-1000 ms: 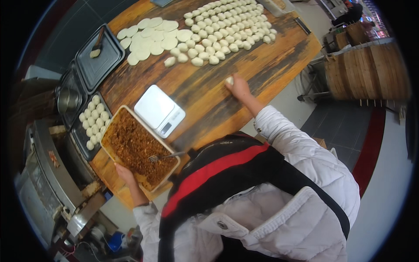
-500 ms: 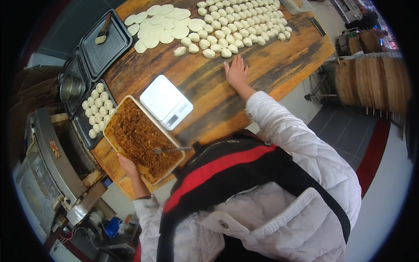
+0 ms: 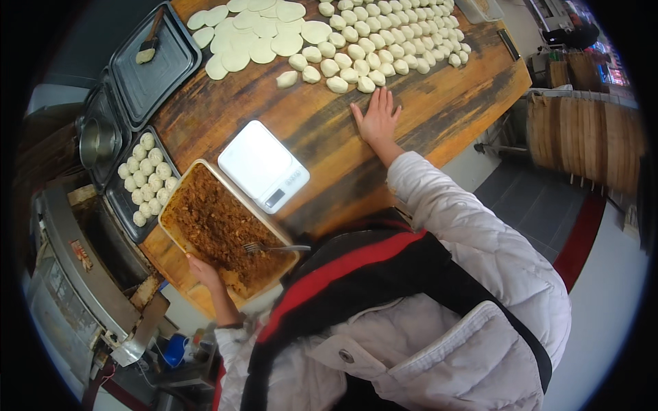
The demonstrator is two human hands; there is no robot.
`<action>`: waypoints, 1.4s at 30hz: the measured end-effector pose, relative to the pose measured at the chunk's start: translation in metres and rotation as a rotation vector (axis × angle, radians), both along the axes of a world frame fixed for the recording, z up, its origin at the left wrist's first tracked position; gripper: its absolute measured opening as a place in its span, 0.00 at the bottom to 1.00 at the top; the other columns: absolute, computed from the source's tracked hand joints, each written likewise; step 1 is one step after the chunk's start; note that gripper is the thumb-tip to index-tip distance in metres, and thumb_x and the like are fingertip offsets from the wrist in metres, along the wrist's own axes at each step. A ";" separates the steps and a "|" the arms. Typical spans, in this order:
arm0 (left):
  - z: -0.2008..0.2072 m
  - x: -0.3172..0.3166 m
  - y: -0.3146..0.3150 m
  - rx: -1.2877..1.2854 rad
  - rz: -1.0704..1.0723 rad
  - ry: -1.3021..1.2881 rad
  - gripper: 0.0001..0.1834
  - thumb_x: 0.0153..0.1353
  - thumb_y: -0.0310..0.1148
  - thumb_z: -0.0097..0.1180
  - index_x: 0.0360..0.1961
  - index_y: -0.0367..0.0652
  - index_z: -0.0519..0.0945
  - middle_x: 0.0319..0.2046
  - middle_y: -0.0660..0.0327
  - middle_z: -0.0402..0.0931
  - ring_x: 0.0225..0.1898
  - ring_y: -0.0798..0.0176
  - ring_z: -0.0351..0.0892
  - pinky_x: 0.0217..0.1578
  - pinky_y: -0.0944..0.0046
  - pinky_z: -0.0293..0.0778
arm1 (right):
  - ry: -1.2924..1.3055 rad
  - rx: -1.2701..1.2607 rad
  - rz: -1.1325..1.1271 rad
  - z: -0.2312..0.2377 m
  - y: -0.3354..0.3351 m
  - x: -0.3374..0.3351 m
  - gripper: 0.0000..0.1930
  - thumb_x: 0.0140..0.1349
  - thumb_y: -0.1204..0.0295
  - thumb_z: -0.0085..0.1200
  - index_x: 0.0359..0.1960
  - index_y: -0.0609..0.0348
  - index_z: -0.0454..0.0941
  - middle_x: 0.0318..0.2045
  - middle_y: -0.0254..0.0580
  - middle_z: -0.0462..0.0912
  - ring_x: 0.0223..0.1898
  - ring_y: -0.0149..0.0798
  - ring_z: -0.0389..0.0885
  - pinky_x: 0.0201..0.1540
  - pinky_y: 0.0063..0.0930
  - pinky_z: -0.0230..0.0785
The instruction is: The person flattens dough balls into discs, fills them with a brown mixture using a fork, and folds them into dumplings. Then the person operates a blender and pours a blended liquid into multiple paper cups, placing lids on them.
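Observation:
My left hand (image 3: 205,271) grips the side rim of a pale rectangular tub (image 3: 179,241) that sits at the near left of the table; some of its fingers are hidden by the rim. Brown minced filling (image 3: 216,216) covers the tub's bottom, and a metal fork (image 3: 264,247) lies in it, its handle over the edge toward me. My right hand (image 3: 378,123) rests flat on the wood, fingers spread, just short of the rows of dough pieces (image 3: 373,48). Between the hands lies a white kitchen scale (image 3: 255,156) with nothing on its plate, close beside the tub.
Flat round dough wrappers (image 3: 260,49) overlap at the far side of the wooden table (image 3: 329,147). Left are a dark tray (image 3: 137,179) of shaped balls, a metal bowl (image 3: 98,140) and another tray (image 3: 161,72) with a brush (image 3: 147,51). Stacked wooden steamers (image 3: 582,133) stand right.
The view has shifted slightly. My right hand's fingers have spread wider on the table. My left hand stays on the tub's rim.

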State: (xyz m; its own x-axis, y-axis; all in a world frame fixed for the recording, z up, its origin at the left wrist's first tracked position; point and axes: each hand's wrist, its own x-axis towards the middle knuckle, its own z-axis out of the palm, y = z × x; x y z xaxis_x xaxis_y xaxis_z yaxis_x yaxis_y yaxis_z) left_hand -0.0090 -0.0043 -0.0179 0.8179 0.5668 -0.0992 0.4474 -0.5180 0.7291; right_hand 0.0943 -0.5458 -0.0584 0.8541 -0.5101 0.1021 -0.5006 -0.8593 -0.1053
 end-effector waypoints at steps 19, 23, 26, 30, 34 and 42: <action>-0.005 -0.005 0.002 -0.051 0.086 0.097 0.32 0.69 0.50 0.33 0.55 0.28 0.67 0.54 0.43 0.68 0.55 0.49 0.66 0.56 0.60 0.59 | 0.148 0.076 -0.189 -0.008 -0.016 0.015 0.36 0.66 0.47 0.32 0.66 0.64 0.49 0.69 0.48 0.46 0.70 0.44 0.40 0.66 0.58 0.32; -0.005 -0.001 0.008 -0.085 0.052 0.185 0.33 0.69 0.51 0.34 0.55 0.27 0.67 0.54 0.43 0.68 0.55 0.47 0.66 0.56 0.59 0.59 | 0.107 0.133 -0.242 -0.008 0.002 0.021 0.37 0.65 0.47 0.32 0.66 0.65 0.47 0.69 0.49 0.44 0.70 0.44 0.40 0.66 0.58 0.32; -0.007 -0.002 0.008 -0.079 0.040 0.194 0.33 0.69 0.51 0.34 0.54 0.27 0.68 0.52 0.43 0.69 0.53 0.48 0.67 0.55 0.59 0.60 | 0.083 0.098 -0.241 -0.008 0.005 0.016 0.38 0.65 0.46 0.33 0.67 0.63 0.47 0.69 0.47 0.45 0.70 0.44 0.40 0.66 0.56 0.32; -0.006 -0.003 0.004 -0.052 0.035 0.117 0.32 0.69 0.51 0.34 0.51 0.27 0.69 0.48 0.46 0.71 0.48 0.51 0.68 0.51 0.60 0.61 | 0.218 -0.018 -0.069 -0.009 0.005 -0.001 0.37 0.62 0.45 0.38 0.66 0.59 0.52 0.68 0.44 0.49 0.69 0.44 0.44 0.66 0.57 0.34; -0.008 -0.002 0.006 -0.093 0.099 0.106 0.32 0.69 0.52 0.34 0.51 0.28 0.70 0.46 0.48 0.72 0.46 0.52 0.69 0.50 0.59 0.62 | 0.053 -0.091 0.015 -0.014 0.003 -0.008 0.35 0.61 0.45 0.40 0.64 0.56 0.58 0.67 0.39 0.54 0.68 0.40 0.48 0.66 0.55 0.36; -0.005 -0.003 0.005 0.076 0.034 0.100 0.30 0.69 0.51 0.34 0.47 0.30 0.71 0.37 0.51 0.73 0.37 0.54 0.68 0.43 0.59 0.65 | 0.030 0.270 0.095 -0.004 -0.013 -0.018 0.38 0.61 0.42 0.38 0.66 0.53 0.53 0.69 0.39 0.48 0.69 0.43 0.43 0.67 0.54 0.31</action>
